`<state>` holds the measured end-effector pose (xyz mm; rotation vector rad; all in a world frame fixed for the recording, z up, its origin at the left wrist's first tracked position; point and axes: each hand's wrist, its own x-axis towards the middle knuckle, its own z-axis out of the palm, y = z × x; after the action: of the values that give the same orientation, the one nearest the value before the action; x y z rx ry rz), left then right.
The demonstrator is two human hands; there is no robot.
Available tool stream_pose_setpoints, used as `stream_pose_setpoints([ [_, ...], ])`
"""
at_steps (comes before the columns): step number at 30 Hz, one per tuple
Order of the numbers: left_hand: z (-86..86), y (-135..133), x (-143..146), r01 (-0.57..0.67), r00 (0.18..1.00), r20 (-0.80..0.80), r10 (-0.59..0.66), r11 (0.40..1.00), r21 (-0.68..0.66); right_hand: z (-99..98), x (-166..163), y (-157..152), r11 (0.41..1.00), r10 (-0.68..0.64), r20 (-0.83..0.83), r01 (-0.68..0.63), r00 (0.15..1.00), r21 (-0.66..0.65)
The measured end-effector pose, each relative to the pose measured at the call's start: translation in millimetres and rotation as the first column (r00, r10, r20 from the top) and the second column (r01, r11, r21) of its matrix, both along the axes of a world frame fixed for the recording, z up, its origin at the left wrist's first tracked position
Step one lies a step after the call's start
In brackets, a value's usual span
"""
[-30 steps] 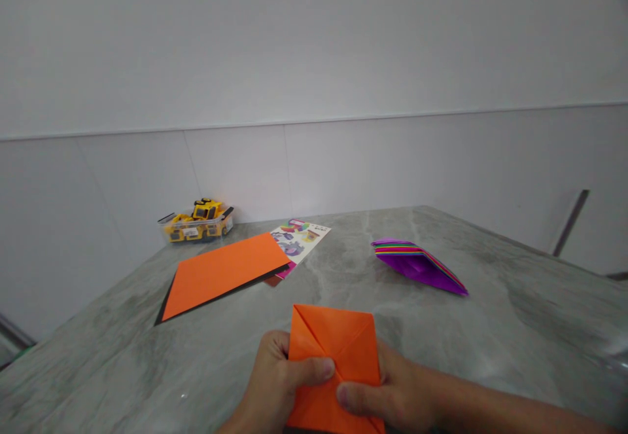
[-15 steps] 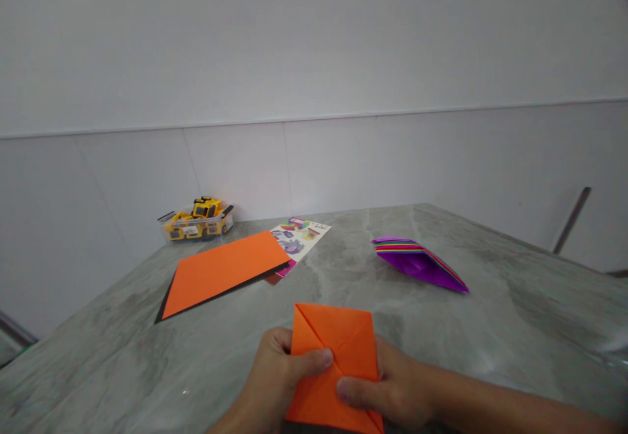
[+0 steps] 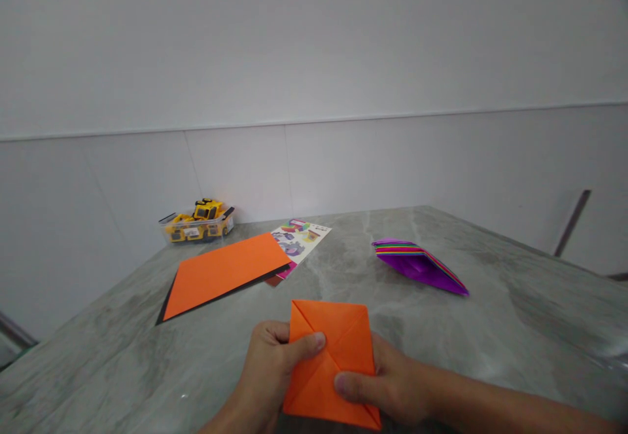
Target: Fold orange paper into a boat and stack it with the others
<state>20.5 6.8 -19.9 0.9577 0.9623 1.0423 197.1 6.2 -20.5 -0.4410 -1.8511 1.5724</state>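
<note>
A folded orange paper square (image 3: 338, 336) with diagonal creases is held just above the grey marble table (image 3: 515, 329), near its front edge. My left hand (image 3: 267, 372) grips the paper's left side, thumb pressed on top. My right hand (image 3: 392, 385) grips the right side, thumb lying across the lower face. Both hands are closed on the paper.
A flat orange sheet (image 3: 223, 273) lies on a black sheet at the left. Behind it rest a printed colourful leaflet (image 3: 299, 237) and a clear box with a yellow toy vehicle (image 3: 199, 221). A purple folded stack of coloured papers (image 3: 419, 267) sits at the right. White wall behind.
The orange paper has tipped slightly, its top edge rising a little. My left thumb slid up along the left side; the right thumb stays low.
</note>
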Motion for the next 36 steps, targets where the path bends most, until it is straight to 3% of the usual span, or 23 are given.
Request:
stream_pose_setpoints([
  [5, 4.0, -1.3, 1.1, -0.01, 1.0, 0.026, 0.011, 1.0, -0.027, 1.0, -0.8, 0.5, 1.0, 0.001, 0.004, -0.001, 1.0, 0.002],
  [10, 6.1, 1.7, 0.6, -0.066, 0.997, 0.044, 0.067, 0.998, -0.02, 4.1, 0.0, 0.1, 0.996, -0.001, 0.081, -0.006, 0.997, 0.088],
  [20, 4.6, 2.3, -0.6, -0.102, 0.991, 0.085, 0.102, 0.995, -0.006, 3.2, 0.4, 0.0, 0.999, -0.039, 0.128, 0.036, 0.991, 0.024],
  [25, 0.7, 5.9, -0.1, -0.229, 0.961, 0.163, 0.226, 0.973, 0.004, 0.4, -0.4, 1.6, 0.998, -0.058, 0.103, 0.054, 0.993, 0.043],
  [29, 6.8, 6.3, 1.4, -0.185, 0.957, 0.23, 0.18, 0.983, 0.003, 1.6, -0.4, 1.5, 0.996, -0.033, 0.076, 0.026, 0.997, 0.087],
  [36, 12.8, -0.1, 1.8, -0.096, 0.978, 0.19, 0.084, 0.994, 0.055, 0.3, -0.4, 2.0, 0.992, -0.017, 0.084, 0.006, 0.996, 0.125],
])
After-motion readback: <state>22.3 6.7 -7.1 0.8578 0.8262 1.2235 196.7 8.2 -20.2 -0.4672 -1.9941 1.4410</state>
